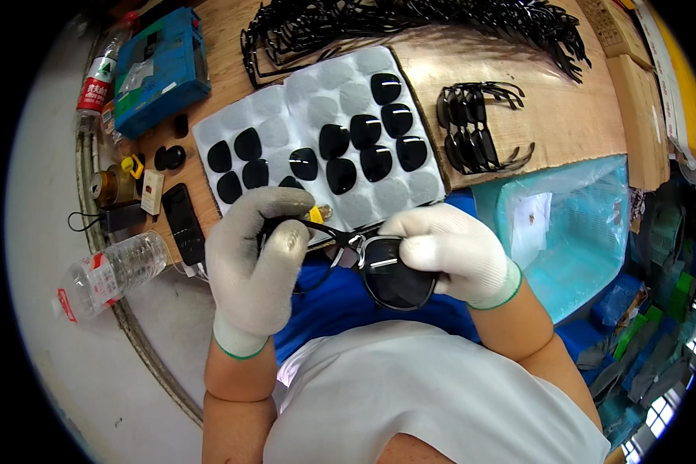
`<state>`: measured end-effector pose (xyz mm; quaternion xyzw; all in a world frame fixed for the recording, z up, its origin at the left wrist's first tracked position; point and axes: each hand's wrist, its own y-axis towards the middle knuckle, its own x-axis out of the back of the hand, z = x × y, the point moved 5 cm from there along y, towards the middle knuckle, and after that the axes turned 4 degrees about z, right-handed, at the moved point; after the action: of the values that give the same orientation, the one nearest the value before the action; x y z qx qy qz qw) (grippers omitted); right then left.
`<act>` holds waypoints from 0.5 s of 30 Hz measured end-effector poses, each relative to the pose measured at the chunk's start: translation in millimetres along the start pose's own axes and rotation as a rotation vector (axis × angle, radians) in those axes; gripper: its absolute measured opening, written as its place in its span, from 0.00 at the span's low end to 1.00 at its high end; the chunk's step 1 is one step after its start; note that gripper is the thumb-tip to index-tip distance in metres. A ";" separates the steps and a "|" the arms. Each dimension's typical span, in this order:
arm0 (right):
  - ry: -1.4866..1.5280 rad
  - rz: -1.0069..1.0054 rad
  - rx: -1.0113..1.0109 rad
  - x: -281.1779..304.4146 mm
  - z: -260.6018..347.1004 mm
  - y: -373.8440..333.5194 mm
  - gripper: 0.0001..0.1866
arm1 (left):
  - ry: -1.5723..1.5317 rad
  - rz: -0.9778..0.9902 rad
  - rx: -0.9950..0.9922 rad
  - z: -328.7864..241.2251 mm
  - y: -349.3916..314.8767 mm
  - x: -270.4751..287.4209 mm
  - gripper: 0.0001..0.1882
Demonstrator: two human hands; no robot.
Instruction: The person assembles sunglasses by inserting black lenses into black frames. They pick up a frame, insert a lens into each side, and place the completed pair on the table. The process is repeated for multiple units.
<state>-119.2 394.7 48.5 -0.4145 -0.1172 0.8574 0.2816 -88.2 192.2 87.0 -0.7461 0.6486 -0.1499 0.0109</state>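
Eyewear assy workshop: lens trays [271, 108], frames [410, 23]

A brown wooden table [564, 116] with a curved metal-edged rim fills the upper view over a pale grey floor [46, 232] at left, a light blue plastic bin [588, 232] stands at its right edge, with stacked blue and green crates [649, 332] and bright window light [657, 410] at lower right.
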 end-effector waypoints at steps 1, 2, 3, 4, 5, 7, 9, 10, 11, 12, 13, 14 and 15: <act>-0.115 -0.031 -0.008 2.1 7.0 -5.8 0.19 | -0.047 -0.017 -0.011 1.9 1.4 1.1 0.14; -0.230 -0.055 -0.014 3.1 14.6 -9.8 0.20 | -0.088 -0.040 -0.023 4.5 3.3 4.0 0.15; -0.224 -0.126 0.051 6.4 16.0 -15.5 0.20 | 0.010 -0.048 -0.157 16.1 16.3 23.8 0.16; -0.265 -0.125 0.078 11.7 20.2 -19.5 0.21 | -0.089 -0.096 -0.216 19.0 30.9 43.6 0.19; -0.198 -0.137 0.174 16.8 19.2 -21.7 0.21 | -0.040 -0.218 -0.238 30.0 48.1 69.8 0.22; -0.194 -0.184 0.302 23.4 20.4 -22.0 0.22 | 0.380 -0.339 -0.061 56.5 77.4 90.1 0.19; -0.203 -0.192 0.315 18.9 26.0 -15.7 0.21 | 0.874 -0.221 -0.040 92.0 99.1 76.5 0.22; -0.203 -0.205 0.322 17.2 26.7 -14.2 0.20 | 1.075 -0.166 -0.008 98.0 107.2 58.7 0.25; -0.235 -0.210 0.338 18.0 25.6 -14.6 0.18 | 1.168 -0.167 0.131 94.7 114.0 50.4 0.28; -0.261 -0.214 0.382 16.5 25.4 -13.5 0.17 | 1.170 -0.172 0.186 97.3 118.0 51.5 0.27; -0.262 -0.213 0.389 16.4 25.0 -10.4 0.17 | 1.172 -0.176 0.242 101.8 120.9 56.9 0.27; -0.269 -0.216 0.393 17.2 25.0 -8.3 0.17 | 1.167 -0.178 0.296 108.4 123.5 60.7 0.27; -0.266 -0.200 0.400 16.8 25.2 -7.4 0.16 | 1.168 -0.181 0.280 110.2 125.1 62.2 0.27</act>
<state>-144.3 411.3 56.7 -0.2205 -0.0220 0.8784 0.4235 -175.6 92.4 -31.6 -0.5840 0.4554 -0.6190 -0.2615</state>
